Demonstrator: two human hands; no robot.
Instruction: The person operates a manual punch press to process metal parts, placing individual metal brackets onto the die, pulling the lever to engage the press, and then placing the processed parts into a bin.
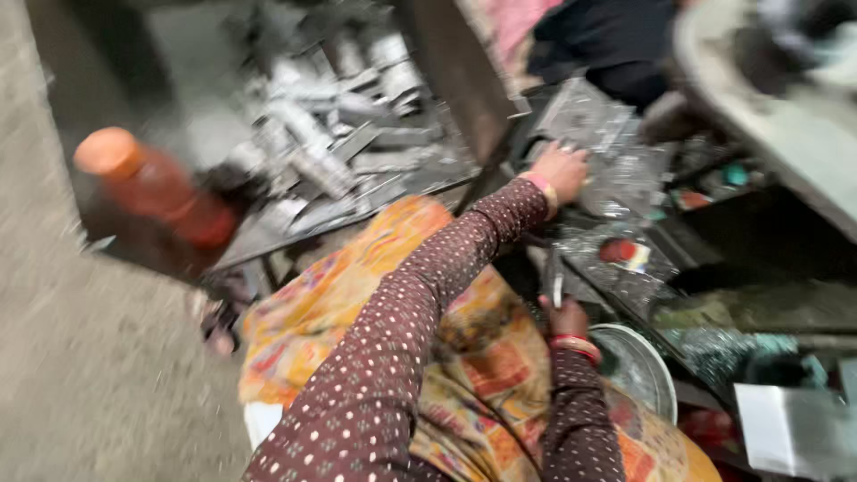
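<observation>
A blurred view looks down from a person's head at both arms in brown dotted sleeves, stretched over a lap covered in yellow and orange patterned cloth [357, 295]. The left hand [561, 170] reaches farthest, resting palm down on a heap of clear crinkled plastic packets [616, 152] on a cluttered dark work surface [759, 312]; its fingers look spread and pressing on the top packet, though the blur hides whether they pinch it. The right hand [564, 314] is nearer the body, closed around a thin pale metal strip [557, 287] that stands upright above the fist. Just beside that wrist sits one round metal dish [638, 366].

The packets look light, thin, soft and slippery, likely to slide off one another, so an edge or corner seems the best place to take hold. The strip appears stiff and narrow, held at its lower end.

Counted: two hands, one strip, one dish, one orange bottle [152, 183] lying at left, and a pile of grey metal pieces [330, 134] too smeared to count. The packets also cannot be counted
</observation>
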